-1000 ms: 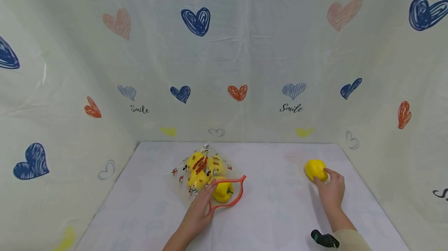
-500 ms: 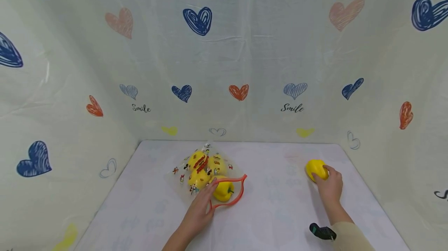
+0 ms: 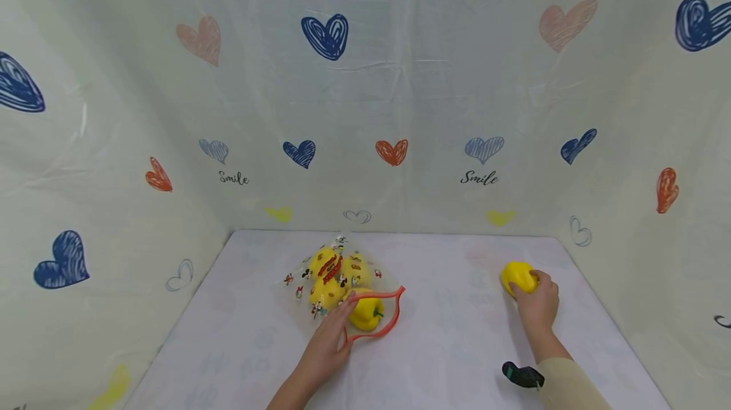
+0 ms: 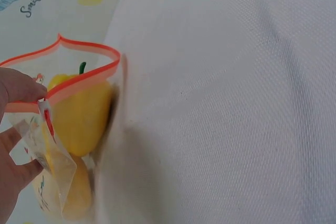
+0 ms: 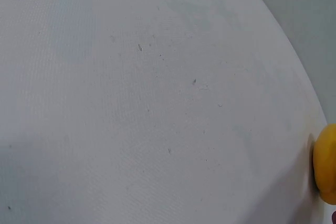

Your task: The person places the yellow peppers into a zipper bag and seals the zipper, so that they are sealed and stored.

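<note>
On the left of the table lies a clear plastic bag [image 3: 374, 335] with a red-edged mouth and small cartoon prints. My left hand [image 3: 327, 346] pinches the near side of its mouth between thumb and fingers, as the left wrist view also shows. The mouth gapes toward the right. Just inside it is a yellow bell pepper [image 3: 365, 315] with a green stem [image 4: 82, 67]; several more yellow items show through the plastic behind. At the right, my right hand [image 3: 538, 301] grips another yellow bell pepper [image 3: 516, 278] from its near right side. The right wrist view catches only this pepper's edge.
A white cloth covers the table [image 3: 440, 334]. A pale curtain [image 3: 394, 92] printed with hearts rises behind it and along both sides. A small black device [image 3: 522, 375] sits beside the right sleeve [image 3: 571, 384].
My right hand has shifted slightly left, its fingers reaching farther round the pepper. The left hand and the bag hold their places; the whole head view has drifted slightly.
</note>
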Motion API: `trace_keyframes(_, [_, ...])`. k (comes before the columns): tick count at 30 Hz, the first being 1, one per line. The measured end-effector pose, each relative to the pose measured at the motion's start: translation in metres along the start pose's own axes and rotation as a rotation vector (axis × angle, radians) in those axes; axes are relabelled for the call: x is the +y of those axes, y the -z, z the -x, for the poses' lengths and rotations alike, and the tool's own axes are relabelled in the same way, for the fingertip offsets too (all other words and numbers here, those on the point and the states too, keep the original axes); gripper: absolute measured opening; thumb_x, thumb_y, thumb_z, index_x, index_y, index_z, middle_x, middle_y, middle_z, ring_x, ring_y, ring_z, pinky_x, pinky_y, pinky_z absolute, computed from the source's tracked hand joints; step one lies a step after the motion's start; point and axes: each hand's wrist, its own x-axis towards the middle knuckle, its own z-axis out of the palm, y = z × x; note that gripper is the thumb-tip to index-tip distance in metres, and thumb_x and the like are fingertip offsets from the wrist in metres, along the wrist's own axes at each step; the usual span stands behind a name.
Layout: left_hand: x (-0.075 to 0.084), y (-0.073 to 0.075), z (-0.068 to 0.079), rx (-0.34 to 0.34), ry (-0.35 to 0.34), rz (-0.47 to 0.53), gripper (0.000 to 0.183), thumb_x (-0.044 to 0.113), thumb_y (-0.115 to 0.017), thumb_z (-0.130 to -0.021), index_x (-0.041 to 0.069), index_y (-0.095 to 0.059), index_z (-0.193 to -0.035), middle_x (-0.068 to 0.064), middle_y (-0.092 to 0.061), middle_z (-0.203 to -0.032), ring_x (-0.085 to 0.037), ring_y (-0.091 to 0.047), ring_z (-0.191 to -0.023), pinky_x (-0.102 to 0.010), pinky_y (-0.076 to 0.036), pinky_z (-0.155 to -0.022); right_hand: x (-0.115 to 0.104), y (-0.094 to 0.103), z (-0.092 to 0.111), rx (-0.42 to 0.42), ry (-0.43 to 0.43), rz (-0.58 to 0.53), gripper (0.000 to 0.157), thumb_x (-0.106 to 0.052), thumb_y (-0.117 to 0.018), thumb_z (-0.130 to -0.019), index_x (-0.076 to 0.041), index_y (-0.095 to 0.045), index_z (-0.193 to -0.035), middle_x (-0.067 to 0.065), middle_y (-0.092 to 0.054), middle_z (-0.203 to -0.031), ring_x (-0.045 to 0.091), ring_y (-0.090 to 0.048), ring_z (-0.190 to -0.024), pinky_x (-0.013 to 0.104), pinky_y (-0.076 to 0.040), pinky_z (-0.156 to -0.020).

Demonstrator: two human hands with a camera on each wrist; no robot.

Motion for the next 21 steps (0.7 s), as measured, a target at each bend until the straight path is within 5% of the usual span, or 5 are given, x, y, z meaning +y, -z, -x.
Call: trace_keyframes(21, [-0.001, 0.000, 0.000, 0.009, -0.008, 0.009, 0.084, -0.005, -0.073, -0.081, 0.019, -0.035, -0.152, 0.005, -0.026, -0.159, -0.028, -0.030, -0.142, -0.054, -0.029, -0.110, -0.005, -0.005, 0.012, -0.001, -0.005, -0.046, 0.059, -0.012, -0.066, -0.091, 0.007, -0.038, -0.139, 0.032, -0.040, -0.132, 0.047, -0.037, -0.120, 0.059, -0.030, -0.107])
